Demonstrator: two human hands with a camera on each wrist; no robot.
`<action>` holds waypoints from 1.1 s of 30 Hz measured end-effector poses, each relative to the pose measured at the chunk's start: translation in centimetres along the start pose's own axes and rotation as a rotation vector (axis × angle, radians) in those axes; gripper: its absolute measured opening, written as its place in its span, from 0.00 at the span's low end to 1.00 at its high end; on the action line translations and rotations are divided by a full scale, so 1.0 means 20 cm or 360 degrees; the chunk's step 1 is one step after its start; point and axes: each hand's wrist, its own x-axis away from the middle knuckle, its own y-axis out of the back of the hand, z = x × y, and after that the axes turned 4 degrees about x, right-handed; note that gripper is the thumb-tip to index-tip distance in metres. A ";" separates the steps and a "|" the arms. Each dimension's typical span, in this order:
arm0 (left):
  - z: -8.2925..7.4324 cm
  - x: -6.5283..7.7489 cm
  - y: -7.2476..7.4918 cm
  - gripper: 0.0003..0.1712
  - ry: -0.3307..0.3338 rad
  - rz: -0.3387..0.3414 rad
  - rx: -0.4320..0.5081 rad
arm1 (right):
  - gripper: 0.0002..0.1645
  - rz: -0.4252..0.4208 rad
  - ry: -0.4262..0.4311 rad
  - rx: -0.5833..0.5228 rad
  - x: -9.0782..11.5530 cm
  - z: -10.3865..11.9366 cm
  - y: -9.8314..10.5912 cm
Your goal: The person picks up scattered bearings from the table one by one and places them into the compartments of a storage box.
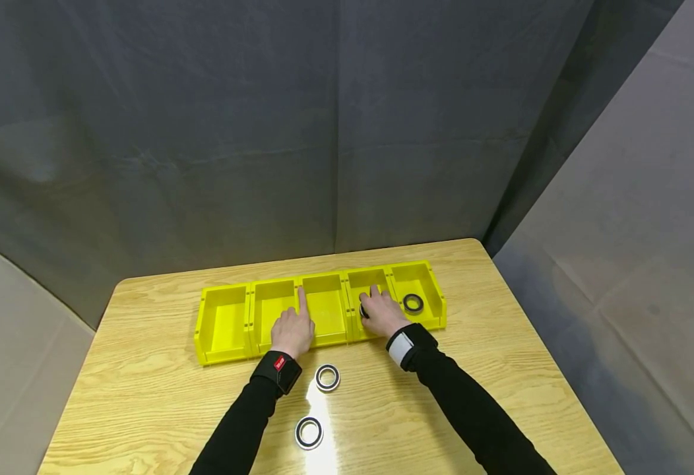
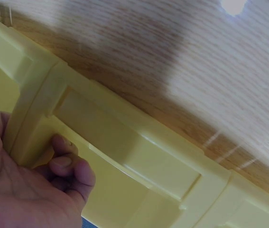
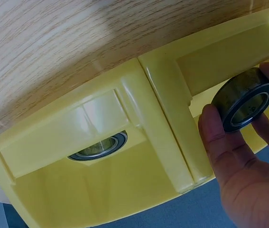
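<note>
Between finger and thumb, my right hand [image 1: 384, 313] pinches a ball bearing [image 3: 244, 99], tilted, over the fourth compartment of a row of yellow bins [image 1: 223, 361]. Another bearing [image 1: 413, 303] lies in the rightmost bin, partly behind its front lip in the right wrist view. My left hand [image 1: 293, 332] straddles the divider between the second and third bins and holds it. Its index finger points along the divider, and the other fingers curl into the second bin in the left wrist view [image 2: 70, 164].
Two more bearings lie on the wooden table [image 1: 145, 396] in front of the bins: one bearing [image 1: 327, 378] near the front lips, a second bearing [image 1: 309, 433] closer to me. A grey curtain [image 1: 234, 165] hangs behind the table.
</note>
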 end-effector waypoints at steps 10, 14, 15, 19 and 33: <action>0.01 0.01 0.00 0.45 -0.0021 -0.0014 -0.0022 | 0.17 0.0027 0.0027 0.0011 -0.03 0.00 -0.04; 0.00 0.01 0.00 0.45 -0.0026 -0.0025 -0.0018 | 0.17 0.0053 0.0041 0.0031 -0.04 0.00 -0.05; 0.00 0.01 0.00 0.45 -0.0027 -0.0027 -0.0017 | 0.17 0.0064 0.0042 0.0037 -0.04 0.00 -0.06; 0.00 0.01 0.00 0.45 -0.0024 -0.0022 -0.0019 | 0.16 0.0120 0.0028 0.0055 -0.05 0.01 -0.05; 0.00 0.01 0.01 0.45 -0.0027 -0.0024 -0.0030 | 0.16 0.0161 -0.0026 0.0012 -0.07 0.02 -0.07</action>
